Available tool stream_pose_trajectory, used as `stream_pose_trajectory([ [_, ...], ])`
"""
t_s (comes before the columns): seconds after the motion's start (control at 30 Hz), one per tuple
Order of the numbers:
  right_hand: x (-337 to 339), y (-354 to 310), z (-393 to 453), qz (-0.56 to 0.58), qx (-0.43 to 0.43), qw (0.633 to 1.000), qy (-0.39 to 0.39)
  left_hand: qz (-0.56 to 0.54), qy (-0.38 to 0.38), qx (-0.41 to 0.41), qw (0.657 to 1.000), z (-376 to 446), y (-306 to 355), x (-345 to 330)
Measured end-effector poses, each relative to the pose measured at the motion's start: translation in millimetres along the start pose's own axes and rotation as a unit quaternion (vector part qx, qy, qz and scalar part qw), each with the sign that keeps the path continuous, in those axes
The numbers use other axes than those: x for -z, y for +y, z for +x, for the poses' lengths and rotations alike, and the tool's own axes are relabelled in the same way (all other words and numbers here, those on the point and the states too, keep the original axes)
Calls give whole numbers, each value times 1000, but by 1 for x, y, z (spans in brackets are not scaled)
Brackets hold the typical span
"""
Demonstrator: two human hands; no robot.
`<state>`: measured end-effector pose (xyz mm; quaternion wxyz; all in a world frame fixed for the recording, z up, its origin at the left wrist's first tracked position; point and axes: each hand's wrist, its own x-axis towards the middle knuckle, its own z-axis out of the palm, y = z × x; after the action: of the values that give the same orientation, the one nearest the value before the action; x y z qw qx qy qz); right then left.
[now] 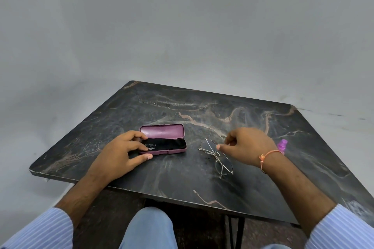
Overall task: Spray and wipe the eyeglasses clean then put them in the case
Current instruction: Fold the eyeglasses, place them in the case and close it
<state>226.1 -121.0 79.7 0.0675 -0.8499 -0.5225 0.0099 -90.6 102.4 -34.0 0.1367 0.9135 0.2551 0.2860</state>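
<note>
- Head view looks down at a dark bench [202,178] with pale marble lines on it.
- A pink case [165,139] lies wide open on the bench, near the middle.
- Its lid stands up at the back, and a black cloth [172,144] with small white letters lies inside the bottom half.
- The left hand [123,152] rests on the left end of the case. Its fingers are spread, with fingertips [144,148] touching the black cloth and the thumb down by the front edge. It is not squeezing anything.
- The eyeglasses [217,156] lie flat on the bench to the right of the case, apart from it. They have a thin metal frame and clear lenses.
- The right hand [248,145] hangs just over the eyeglasses with the fingers loosely curled and holding nothing.
- An orange string [267,156] is tied around the right wrist.
- A small purple spray bottle [282,145] peeks out from behind the right wrist.
</note>
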Motion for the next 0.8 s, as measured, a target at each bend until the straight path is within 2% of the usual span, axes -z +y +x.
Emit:
stream_pose_trajectory([
  [0.13, -13, -2, 0, 31, -49, 997, -48, -16, -3, 10, 1000, -2, 2, 3],
  [0.3, -18, -8, 6, 139, -79, 984, -80, -56, 10, 37, 998, -3, 7, 8],
  [0.47, -27, -4, 8, 273, -112, 948, -119, -75, 37, 104, 991, 1, 8, 9],
  [0.57, -27, -2, 7, 342, -124, 919, -154, -78, 14, 167, 983, 6, 4, 8],
  [0.67, -26, -2, 5, 395, -114, 892, -188, -63, -18, 173, 983, 12, 2, 8],
  [0.8, -21, -6, 6, 437, -55, 880, -178, -56, -46, 185, 980, 16, 5, 10],
])
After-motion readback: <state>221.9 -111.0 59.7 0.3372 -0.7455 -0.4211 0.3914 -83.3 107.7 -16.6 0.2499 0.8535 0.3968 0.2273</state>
